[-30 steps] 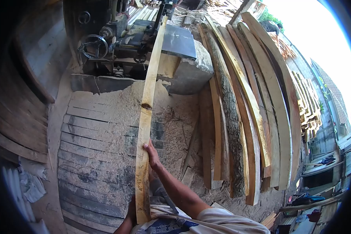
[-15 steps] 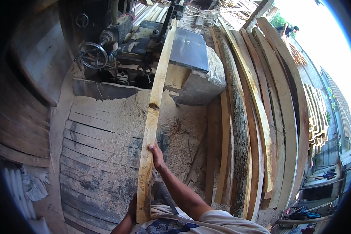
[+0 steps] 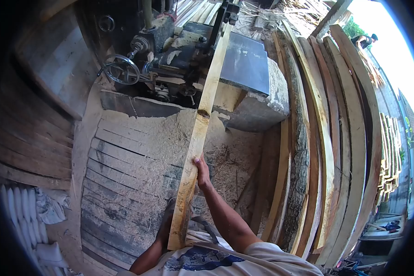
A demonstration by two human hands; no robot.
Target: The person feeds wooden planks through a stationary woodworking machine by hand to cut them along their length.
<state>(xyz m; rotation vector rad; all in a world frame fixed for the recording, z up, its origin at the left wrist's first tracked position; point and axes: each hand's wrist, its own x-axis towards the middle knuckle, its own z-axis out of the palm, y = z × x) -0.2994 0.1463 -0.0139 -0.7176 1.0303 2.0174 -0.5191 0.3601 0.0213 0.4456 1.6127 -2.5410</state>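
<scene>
A long, pale wooden board [image 3: 200, 133] with a dark knot runs from my waist to the bandsaw [image 3: 225, 18]. Its far end lies on the dark saw table [image 3: 246, 62], by the blade guide. My right hand [image 3: 202, 174] grips the board's right edge midway along, thumb on the upper face. Low on the other side, my left hand [image 3: 164, 230] is in shadow against the board's near end. Its fingers are hidden by the board, so their grip does not show.
Several thick curved planks [image 3: 317, 138], some with bark, lean in a row on the right. A handwheel [image 3: 120, 69] juts from the machine. Sawdust [image 3: 170, 133] covers the slatted floor. White sacks [image 3: 25, 221] lie at lower left. Another person [image 3: 364, 41] bends at the far right.
The view has swung left, so everything sits further right in it. My right hand keeps its hold beside the same stretch of board. The board's feed position looks much the same.
</scene>
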